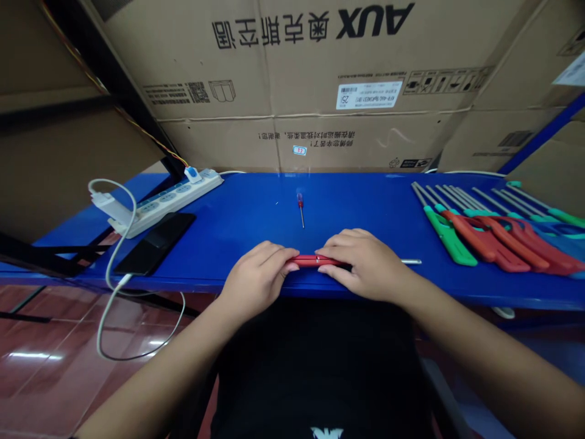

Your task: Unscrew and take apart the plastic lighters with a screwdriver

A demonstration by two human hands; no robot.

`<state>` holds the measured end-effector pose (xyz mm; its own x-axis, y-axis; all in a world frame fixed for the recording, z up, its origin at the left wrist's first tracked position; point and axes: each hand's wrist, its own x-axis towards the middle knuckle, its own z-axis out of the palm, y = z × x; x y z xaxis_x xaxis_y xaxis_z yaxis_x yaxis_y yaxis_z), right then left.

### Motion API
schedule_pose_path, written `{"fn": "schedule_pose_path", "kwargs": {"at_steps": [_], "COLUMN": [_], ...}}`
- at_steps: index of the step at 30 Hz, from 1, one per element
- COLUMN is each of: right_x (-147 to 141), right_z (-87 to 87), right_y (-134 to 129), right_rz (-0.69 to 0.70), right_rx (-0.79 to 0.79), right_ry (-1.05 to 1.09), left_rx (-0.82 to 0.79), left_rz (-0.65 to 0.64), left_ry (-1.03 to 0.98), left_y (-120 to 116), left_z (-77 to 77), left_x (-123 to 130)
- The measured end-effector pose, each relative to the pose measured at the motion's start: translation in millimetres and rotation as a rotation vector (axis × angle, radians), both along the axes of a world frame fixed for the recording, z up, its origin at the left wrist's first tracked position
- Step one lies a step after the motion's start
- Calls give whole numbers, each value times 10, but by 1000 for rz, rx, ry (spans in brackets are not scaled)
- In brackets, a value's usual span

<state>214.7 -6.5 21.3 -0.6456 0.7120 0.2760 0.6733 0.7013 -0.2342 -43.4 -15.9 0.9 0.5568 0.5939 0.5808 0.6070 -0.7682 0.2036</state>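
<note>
A red long-nosed gas lighter lies level between my two hands, just above the front edge of the blue table. My left hand is closed round its left end, thumb and fingers pinching the red body. My right hand grips the body further right, covering much of it. Past that hand the metal tip of the nozzle sticks out to the right. Beyond my hands a small screwdriver with a purple-red handle rests on the table, its shaft pointing toward me.
To the right lies a row of green, red and blue lighters. On the left are a white power strip with a charger plugged in, a black phone and a white cable. A big cardboard box stands behind the blue table.
</note>
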Motion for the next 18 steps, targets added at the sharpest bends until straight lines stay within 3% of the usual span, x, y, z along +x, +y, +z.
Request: {"fn": "schedule_pose_path", "kwargs": {"at_steps": [6,14,18], "right_x": [-74,-111,-156], "right_z": [-117,-146,-148], "right_y": [-100,-183,-183], "right_rz": [-37,-50,-114], "right_rx": [130,180,137], "right_ry": [28,31,36], "left_rx": [-74,49,-68], "left_rz": [-30,39,77], "left_ry": [-11,-38,-71], "left_y": [-65,-123,-78], "left_z": [-80,-145,-97], "left_x": [4,99,103]}}
